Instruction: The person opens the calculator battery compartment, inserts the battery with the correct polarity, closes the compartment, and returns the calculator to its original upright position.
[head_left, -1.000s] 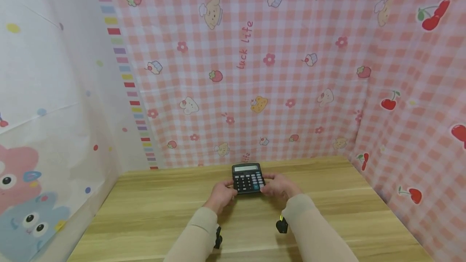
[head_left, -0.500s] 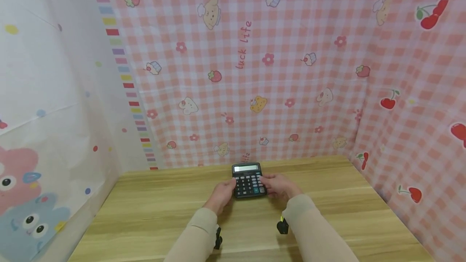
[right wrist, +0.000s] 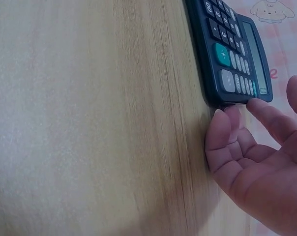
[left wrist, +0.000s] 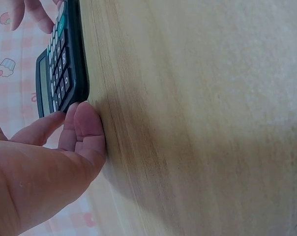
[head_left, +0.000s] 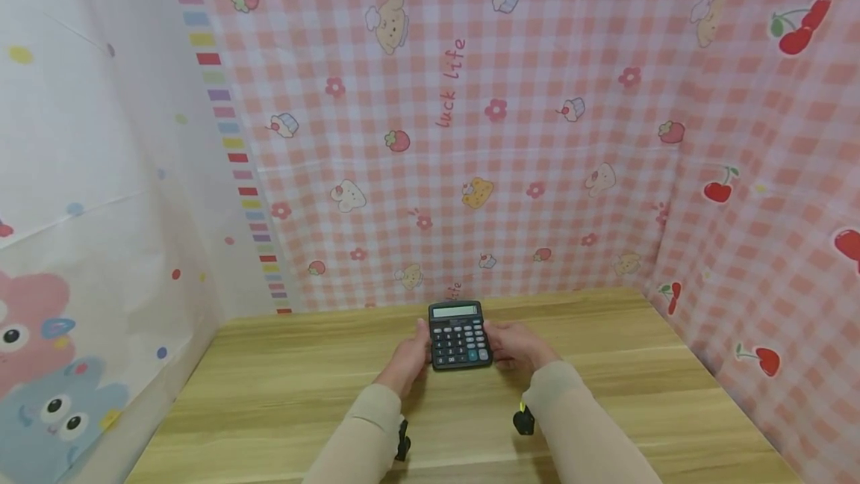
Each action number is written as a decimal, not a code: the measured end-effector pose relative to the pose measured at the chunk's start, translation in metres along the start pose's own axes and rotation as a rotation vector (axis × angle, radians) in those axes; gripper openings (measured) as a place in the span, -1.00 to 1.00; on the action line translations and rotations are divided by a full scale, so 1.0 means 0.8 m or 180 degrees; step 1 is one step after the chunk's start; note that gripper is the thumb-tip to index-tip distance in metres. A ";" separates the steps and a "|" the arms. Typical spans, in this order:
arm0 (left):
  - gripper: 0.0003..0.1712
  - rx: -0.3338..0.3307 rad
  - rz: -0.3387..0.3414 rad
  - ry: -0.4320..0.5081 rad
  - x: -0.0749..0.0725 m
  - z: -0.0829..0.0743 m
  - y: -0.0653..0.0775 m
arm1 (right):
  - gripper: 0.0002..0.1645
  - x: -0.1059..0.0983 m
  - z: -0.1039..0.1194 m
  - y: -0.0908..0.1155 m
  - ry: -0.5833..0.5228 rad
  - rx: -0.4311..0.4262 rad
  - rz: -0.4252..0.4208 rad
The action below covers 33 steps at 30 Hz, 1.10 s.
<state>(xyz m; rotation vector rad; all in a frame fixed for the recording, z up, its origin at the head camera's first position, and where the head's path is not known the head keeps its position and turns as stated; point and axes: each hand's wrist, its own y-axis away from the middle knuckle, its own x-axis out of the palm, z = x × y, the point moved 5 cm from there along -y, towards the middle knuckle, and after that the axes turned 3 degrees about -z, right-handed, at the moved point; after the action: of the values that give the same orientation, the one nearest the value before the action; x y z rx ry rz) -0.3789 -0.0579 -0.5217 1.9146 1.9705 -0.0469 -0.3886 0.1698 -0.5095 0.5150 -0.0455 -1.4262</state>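
Observation:
A black desk calculator point(head_left: 460, 336) lies face up at the far middle of the wooden table, its display toward the back wall. My left hand point(head_left: 408, 358) is at its left side, with fingertips at the edge and the thumb raised off the keys. On the opposite side my right hand point(head_left: 520, 345) has its fingertips against the edge, thumb also lifted. The left wrist view shows loosely bent fingers touching the corner of the calculator point(left wrist: 70, 69). In the right wrist view the fingers point(right wrist: 222, 130) meet the side near the calculator's point(right wrist: 207, 64) equals key.
The wooden tabletop point(head_left: 282, 409) spreads around the calculator. A pink checked cloth point(head_left: 437, 170) hangs right behind the table's back edge, and another checked cloth point(head_left: 759, 245) is at the right. A white printed cloth point(head_left: 134, 245) covers the left side.
The calculator's near edge has come down toward me while its display end stays in place. Both thumbs, earlier on its front, have lifted off it.

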 end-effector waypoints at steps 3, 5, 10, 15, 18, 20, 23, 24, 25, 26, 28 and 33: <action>0.04 -0.0007 0.0020 -0.0021 0.000 -0.001 0.002 | -0.26 -0.001 -0.001 -0.002 0.0003 0.0001 -0.0012; 0.03 -0.0007 0.0020 -0.0028 0.000 0.000 0.001 | -0.26 -0.002 -0.002 -0.002 -0.0001 0.0001 -0.0018; -0.01 -0.0011 -0.0006 0.0008 0.002 0.002 -0.002 | -0.27 -0.002 -0.002 -0.002 -0.0023 0.0013 -0.0017; -0.01 -0.0012 0.0005 0.0013 0.001 0.003 -0.002 | -0.26 -0.002 -0.003 -0.003 -0.0004 0.0002 -0.0004; 0.00 -0.0025 0.0022 0.0011 0.001 0.003 -0.001 | -0.26 -0.001 -0.003 -0.003 0.0004 -0.0012 0.0001; 0.00 -0.0016 0.0032 0.0001 0.001 0.003 0.000 | -0.26 -0.001 -0.003 -0.003 0.0028 -0.0026 0.0003; -0.02 -0.0010 0.0044 -0.0013 0.001 0.002 -0.001 | -0.25 -0.002 -0.003 -0.003 0.0045 -0.0047 0.0015; -0.02 0.0001 0.0047 -0.0020 0.001 0.002 0.000 | -0.25 -0.002 -0.003 -0.003 0.0053 -0.0057 0.0020; -0.03 -0.0004 0.0052 -0.0016 0.001 0.002 0.000 | -0.24 -0.002 -0.003 -0.003 0.0055 -0.0063 0.0025; -0.03 -0.0008 0.0059 -0.0009 0.001 0.002 0.000 | -0.24 -0.002 -0.004 -0.003 0.0056 -0.0068 0.0032; -0.02 -0.0005 0.0076 -0.0003 0.001 0.001 0.000 | -0.25 -0.002 -0.004 -0.004 0.0040 -0.0076 0.0041; 0.00 0.0012 0.0106 -0.0004 0.001 0.000 0.001 | -0.25 -0.002 -0.004 -0.006 0.0025 -0.0086 0.0057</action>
<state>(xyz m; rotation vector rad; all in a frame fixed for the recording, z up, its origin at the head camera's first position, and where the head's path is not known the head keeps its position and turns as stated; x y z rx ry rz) -0.3778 -0.0570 -0.5213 1.9488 1.9384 -0.0427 -0.3926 0.1723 -0.5136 0.4967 -0.0243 -1.4055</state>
